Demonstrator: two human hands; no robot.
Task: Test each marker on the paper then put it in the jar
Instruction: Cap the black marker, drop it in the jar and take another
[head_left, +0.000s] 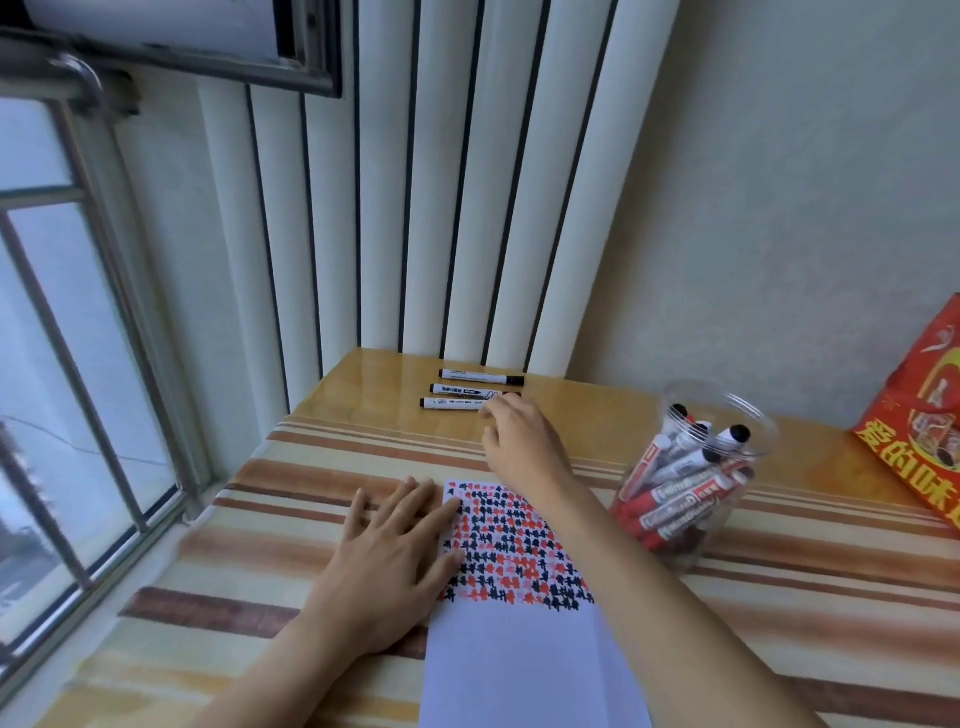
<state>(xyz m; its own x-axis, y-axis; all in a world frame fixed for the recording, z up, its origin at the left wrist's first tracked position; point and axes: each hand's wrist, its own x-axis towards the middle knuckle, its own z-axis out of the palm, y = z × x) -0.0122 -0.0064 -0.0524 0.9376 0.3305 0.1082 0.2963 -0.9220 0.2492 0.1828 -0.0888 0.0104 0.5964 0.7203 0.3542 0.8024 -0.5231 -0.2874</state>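
At centre left of the frame, the left hand is lying flat with straight fingers, pressing down the left edge of the paper, whose upper part is carrying rows of red and black test marks. Above it, near centre, three markers are lying side by side on the table. The right hand is reaching over them, fingertips at the nearest marker, not yet gripping anything I can make out. Judging by this, a pick-up is under way; next it needs uncapping and a stroke on blank paper. At right, the jar is standing holding many markers.
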